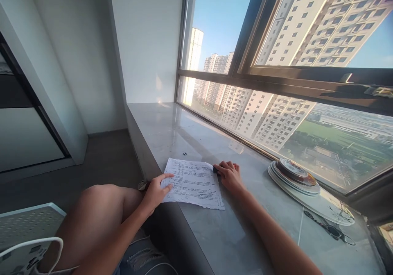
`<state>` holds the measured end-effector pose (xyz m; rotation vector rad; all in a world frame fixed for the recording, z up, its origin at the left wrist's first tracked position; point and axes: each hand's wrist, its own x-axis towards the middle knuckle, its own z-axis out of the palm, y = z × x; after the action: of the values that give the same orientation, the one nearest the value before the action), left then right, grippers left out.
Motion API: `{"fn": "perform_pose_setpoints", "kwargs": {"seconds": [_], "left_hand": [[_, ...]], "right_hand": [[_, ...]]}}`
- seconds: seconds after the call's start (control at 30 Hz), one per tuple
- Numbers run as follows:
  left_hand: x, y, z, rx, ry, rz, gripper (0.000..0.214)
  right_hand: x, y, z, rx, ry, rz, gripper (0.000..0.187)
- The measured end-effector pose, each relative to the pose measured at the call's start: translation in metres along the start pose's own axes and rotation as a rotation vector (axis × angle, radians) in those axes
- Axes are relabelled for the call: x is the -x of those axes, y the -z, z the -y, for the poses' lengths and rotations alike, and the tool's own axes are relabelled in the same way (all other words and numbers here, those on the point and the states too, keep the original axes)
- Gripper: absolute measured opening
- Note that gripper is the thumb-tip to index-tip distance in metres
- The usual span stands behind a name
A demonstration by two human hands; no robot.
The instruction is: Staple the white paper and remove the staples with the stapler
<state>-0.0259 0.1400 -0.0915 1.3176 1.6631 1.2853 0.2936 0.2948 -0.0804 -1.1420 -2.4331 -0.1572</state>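
Observation:
A printed sheet of paper with dense lines of text lies flat on the grey stone sill, its left side reaching the sill's front edge. My left hand rests at the paper's left edge, thumb and index finger apart and stretched over it. At the top right corner of the sheet, my right hand is closed around a small black object. A bit of red shows by its fingers; most of the object is hidden, so its kind is unclear. Two tiny dark pieces lie just beyond the sheet.
Stacked round plates or discs sit on a larger pale oval board to the right by the window. Dark scissors-like items lie near it. A window frame borders the sill. A white perforated basket stands lower left.

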Motion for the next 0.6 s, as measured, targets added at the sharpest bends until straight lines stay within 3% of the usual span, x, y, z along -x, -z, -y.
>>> {"fn": "perform_pose_setpoints", "kwargs": {"seconds": [0.1, 0.17, 0.27, 0.4, 0.5, 0.6], "left_hand": [[-0.001, 0.001, 0.001, -0.046, -0.027, -0.007, 0.040], [-0.003, 0.002, 0.004, -0.096, -0.036, 0.009, 0.041], [-0.004, 0.002, 0.009, -0.167, -0.047, 0.057, 0.042], [-0.006, 0.000, 0.015, -0.346, -0.191, 0.013, 0.042], [-0.008, -0.003, 0.017, -0.557, -0.311, -0.122, 0.041], [-0.012, -0.009, 0.015, -0.745, -0.427, -0.198, 0.036]], "right_hand": [[0.003, -0.001, -0.007, -0.003, 0.023, -0.010, 0.053], [0.005, -0.005, -0.020, -0.033, -0.039, -0.017, 0.058], [0.008, -0.012, -0.045, -0.091, -0.265, -0.079, 0.055], [0.010, -0.013, -0.063, -0.154, -0.521, -0.322, 0.049], [0.005, -0.002, -0.051, -0.204, -0.578, -0.530, 0.047], [-0.005, 0.009, -0.014, -0.335, -0.475, -0.551, 0.044]]}}
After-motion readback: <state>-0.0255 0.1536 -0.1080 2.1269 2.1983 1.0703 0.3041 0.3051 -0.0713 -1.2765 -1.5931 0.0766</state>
